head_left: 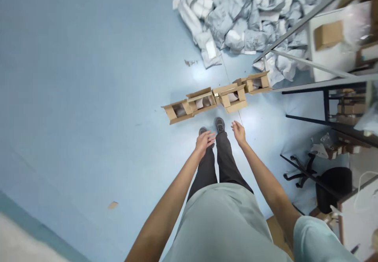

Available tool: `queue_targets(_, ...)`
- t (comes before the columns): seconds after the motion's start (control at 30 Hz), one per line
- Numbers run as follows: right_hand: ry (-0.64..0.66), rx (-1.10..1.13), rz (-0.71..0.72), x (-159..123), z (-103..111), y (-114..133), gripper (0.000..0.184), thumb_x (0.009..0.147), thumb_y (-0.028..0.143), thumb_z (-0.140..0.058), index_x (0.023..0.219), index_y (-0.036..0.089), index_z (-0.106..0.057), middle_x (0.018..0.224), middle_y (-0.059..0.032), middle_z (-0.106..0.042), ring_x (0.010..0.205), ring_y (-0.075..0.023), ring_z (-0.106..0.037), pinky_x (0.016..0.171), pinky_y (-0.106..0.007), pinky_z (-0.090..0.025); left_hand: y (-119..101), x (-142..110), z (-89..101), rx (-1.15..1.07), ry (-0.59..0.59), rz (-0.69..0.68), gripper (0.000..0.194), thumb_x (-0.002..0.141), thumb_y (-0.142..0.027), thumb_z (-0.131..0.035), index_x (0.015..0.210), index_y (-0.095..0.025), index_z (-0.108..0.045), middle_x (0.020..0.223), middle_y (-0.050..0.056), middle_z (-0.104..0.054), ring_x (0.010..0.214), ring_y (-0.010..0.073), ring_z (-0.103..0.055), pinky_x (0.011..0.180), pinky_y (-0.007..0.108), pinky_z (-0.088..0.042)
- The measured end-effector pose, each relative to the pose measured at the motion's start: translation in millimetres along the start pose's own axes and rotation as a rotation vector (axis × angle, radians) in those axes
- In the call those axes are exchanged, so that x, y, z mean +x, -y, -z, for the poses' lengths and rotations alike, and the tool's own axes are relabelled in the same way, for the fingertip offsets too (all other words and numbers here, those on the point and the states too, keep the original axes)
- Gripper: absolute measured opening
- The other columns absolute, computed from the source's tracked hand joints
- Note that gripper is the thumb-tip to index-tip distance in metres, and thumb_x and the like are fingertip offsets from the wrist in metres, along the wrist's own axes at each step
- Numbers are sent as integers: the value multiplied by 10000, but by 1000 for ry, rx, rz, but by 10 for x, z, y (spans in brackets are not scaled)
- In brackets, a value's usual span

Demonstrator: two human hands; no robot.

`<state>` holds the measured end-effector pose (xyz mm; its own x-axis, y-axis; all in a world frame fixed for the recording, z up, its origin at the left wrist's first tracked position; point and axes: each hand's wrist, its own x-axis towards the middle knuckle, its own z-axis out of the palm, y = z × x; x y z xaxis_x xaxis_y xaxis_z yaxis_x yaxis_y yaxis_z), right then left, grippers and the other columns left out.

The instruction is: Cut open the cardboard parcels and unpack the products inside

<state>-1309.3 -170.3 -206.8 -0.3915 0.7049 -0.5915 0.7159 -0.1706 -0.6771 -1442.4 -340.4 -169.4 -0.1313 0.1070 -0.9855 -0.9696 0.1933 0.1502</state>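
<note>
Several cardboard boxes stand in a row on the blue floor, their top flaps spread. From left to right, I see the leftmost box (186, 107), a second box (198, 94), a third box (238, 106) and the rightmost box (267, 81). Whitish or grey contents show inside, too small to name. My left hand (204, 141) hangs over my shoes with its fingers stretched to the right and nothing in them. Level with it, my right hand (239, 132) has loosely bent fingers and holds nothing visible. Both hands are apart from the boxes, the third box being nearest my right hand.
A heap of grey plastic mailer bags (227, 17) lies beyond the boxes. Metal shelving (310, 85) with cartons rises on the right, near a black office chair (333, 187) and a white desk (362, 214). A small brown scrap (112, 205) lies at lower left.
</note>
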Motion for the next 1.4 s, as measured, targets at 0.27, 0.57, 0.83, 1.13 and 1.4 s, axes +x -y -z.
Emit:
queue_targets(0.27, -363, 509, -53, -2492, 1277, 512, 871, 828, 969, -673, 1207, 198, -816, 1183, -192, -872, 1054, -354, -849, 973, -532, -691, 670, -2165, -767, 405, 420, -119, 295, 866, -133, -799, 1157, -155, -754, 1262, 220, -811, 1077, 293, -829, 1050, 498, -679)
queue_targets(0.57, -945, 699, 178, -4537, 2619, -317, 527, 1014, 673, -718, 1344, 276, -823, 1392, -152, -810, 1121, -311, -839, 952, -471, -707, 2728, -3468, -1816, 941, 983, -169, 686, 650, -417, -1067, 1250, -218, -804, 1461, 193, -765, 1389, 415, -742, 1027, 442, -688)
queue_targets(0.83, -1250, 783, 82, -6284, 3988, -2042, 460, 1016, 582, -753, 1330, 253, -822, 1361, -146, -811, 1057, -274, -853, 933, -440, -699, 5341, -4195, -2359, 1308, 1175, -39, 644, 622, -349, -1043, 1205, -196, -817, 1403, 186, -794, 1449, 443, -707, 1203, 568, -628)
queue_targets(1.13, -1468, 920, 101, -7047, 5151, -3197, 390, 1033, 494, -780, 1375, 310, -817, 1423, -110, -781, 1136, -263, -830, 968, -415, -692, 7399, -4723, -3183, 1565, 1288, 84, 609, 601, -206, -961, 1195, -223, -830, 1408, 157, -806, 1467, 420, -693, 1178, 507, -639)
queue_targets(1.4, -1522, 902, -34, -7359, 6549, -4429, 421, 1011, 443, -800, 1415, 327, -793, 1430, -105, -770, 1142, -266, -821, 958, -418, -689, 9283, -4973, -4346, 1767, 1372, 269, 602, 681, -339, -1008, 1240, -220, -819, 1380, 184, -817, 1357, 393, -764, 1104, 443, -646)
